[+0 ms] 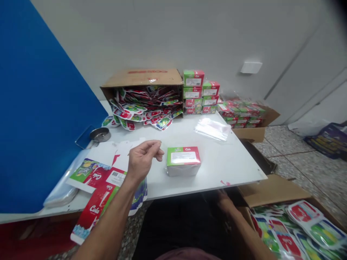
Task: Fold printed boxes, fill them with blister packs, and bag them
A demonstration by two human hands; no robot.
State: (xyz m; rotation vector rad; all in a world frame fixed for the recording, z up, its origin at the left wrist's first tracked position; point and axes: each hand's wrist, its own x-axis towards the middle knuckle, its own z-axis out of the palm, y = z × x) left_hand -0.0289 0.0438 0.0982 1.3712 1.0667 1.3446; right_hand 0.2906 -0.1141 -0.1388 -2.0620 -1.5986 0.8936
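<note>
My left hand (145, 157) hovers over the white table, just left of a green and red cola box (183, 160). Its thumb and fingers are pinched together; whatever they hold, if anything, is too small to name. The box stands apart from the hand, with clear film showing around its lower side. Below the table's front edge, in dark shadow, is my right hand (224, 199), beside my lap; its fingers are blurred. Under my left forearm lie flat printed cola cartons (100, 196), several of them overhanging the edge.
A cardboard carton (146, 77) at the back spills shiny pouches (141, 112). Beside it rise stacked cola boxes (193, 92). Clear plastic bags (213, 129) lie on the table. A round metal tin (100, 134) sits left. An open carton of pouches (300, 227) stands low at right.
</note>
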